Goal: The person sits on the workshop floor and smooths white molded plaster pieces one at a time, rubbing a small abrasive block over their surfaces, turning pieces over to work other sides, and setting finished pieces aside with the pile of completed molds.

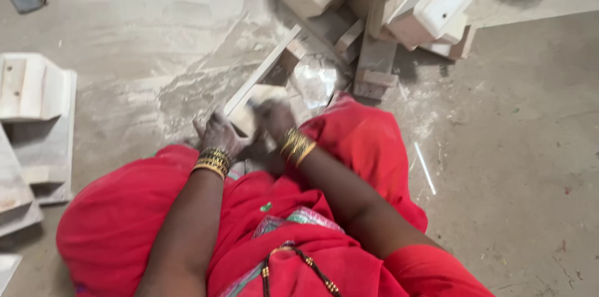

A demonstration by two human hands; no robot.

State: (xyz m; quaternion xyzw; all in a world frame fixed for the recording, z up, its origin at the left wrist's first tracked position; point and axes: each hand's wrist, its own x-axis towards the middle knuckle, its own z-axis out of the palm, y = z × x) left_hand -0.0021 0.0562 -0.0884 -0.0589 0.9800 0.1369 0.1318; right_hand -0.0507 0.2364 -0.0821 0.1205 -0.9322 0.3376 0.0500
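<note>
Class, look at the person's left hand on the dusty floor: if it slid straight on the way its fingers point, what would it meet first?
The left hand points up and away along the long wooden strip. It would likely follow that strip over the dusty floor, then reach the pile of wooden blocks; depth is unclear.

red sari, gold+green bangles (213, 162) both wrists, black bead necklace (299, 258)

Red garment (349, 147), pale wooden blocks (437, 4)

Both hands on long wooden strip (262, 75), left hand (218, 135), right hand (274, 119); wood blocks pile (399, 10) beyond
</note>
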